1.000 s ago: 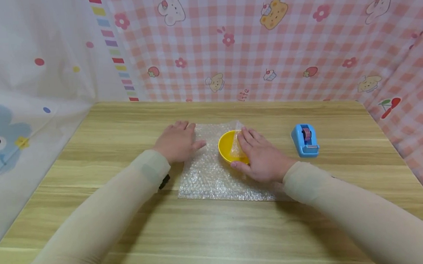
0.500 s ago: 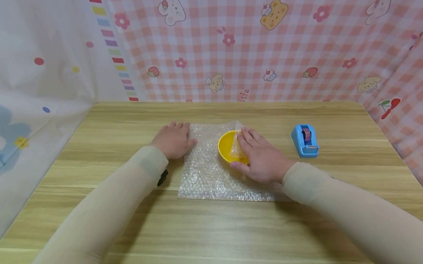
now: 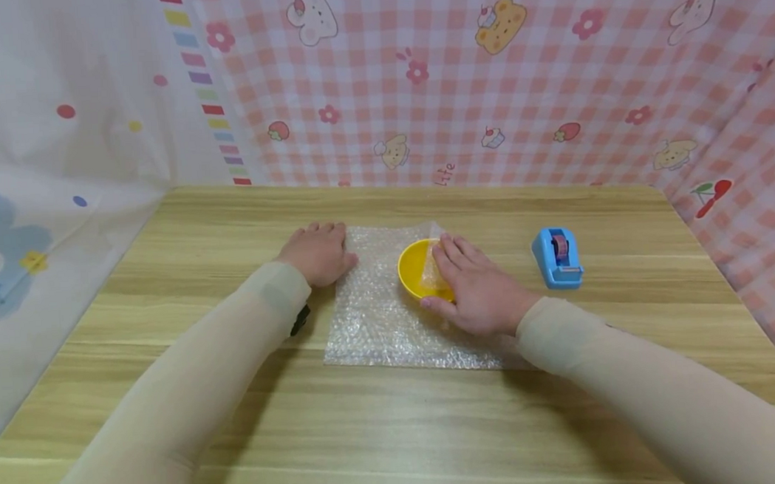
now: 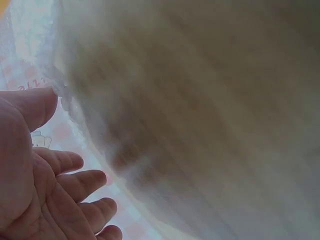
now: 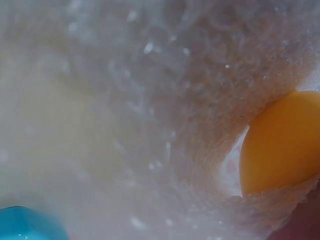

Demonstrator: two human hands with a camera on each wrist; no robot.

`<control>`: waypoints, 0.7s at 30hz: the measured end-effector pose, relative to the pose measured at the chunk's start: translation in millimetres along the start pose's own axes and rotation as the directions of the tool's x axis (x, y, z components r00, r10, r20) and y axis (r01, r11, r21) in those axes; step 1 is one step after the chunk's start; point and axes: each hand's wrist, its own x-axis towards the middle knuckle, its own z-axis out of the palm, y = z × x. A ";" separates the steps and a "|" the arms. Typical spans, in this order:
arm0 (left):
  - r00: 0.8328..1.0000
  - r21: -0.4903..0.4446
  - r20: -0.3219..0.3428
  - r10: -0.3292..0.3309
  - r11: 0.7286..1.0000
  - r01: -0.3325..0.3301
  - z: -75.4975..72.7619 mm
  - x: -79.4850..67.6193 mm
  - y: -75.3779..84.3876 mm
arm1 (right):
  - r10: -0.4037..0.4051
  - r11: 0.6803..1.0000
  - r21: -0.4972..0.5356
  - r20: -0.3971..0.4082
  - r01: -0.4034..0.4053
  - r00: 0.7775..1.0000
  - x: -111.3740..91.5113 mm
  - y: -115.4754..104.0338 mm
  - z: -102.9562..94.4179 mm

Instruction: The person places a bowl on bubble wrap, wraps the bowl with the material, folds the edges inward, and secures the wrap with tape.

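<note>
A yellow bowl point(image 3: 413, 271) sits on a sheet of bubble wrap point(image 3: 372, 317), with a fold of the wrap lying over its right part. My right hand point(image 3: 487, 291) rests on that fold with straight fingers, covering the bowl's right side. In the right wrist view the bowl's yellow outside point(image 5: 285, 145) shows through a gap under the wrap point(image 5: 150, 110). My left hand point(image 3: 316, 255) lies at the sheet's left edge, thumb towards the wrap. The left wrist view shows that hand point(image 4: 55, 185) with loose, spread fingers, holding nothing; its thumb tip is by the wrap's edge.
A blue tape dispenser point(image 3: 559, 259) with a pink roll stands right of the right hand, its corner point(image 5: 30, 225) visible in the right wrist view. The wooden table point(image 3: 399, 434) meets a pink checked cloth point(image 3: 459, 104) at the back.
My left hand has slid left, off the bubble wrap to its left edge. The right hand, the fold and the bowl have stayed in place.
</note>
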 end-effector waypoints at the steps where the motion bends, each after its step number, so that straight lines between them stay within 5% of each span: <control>1: 1.000 0.005 0.005 0.002 1.000 -0.002 -0.5 0.6 0.5 | 0.000 1.000 -0.001 0.000 0.000 1.000 0.0 -0.1 -0.1; 21: 0.996 0.051 0.073 0.048 0.997 -0.051 -13.0 -6.4 15.5 | 0.000 1.000 0.006 0.013 0.000 1.000 -0.9 0.0 -1.8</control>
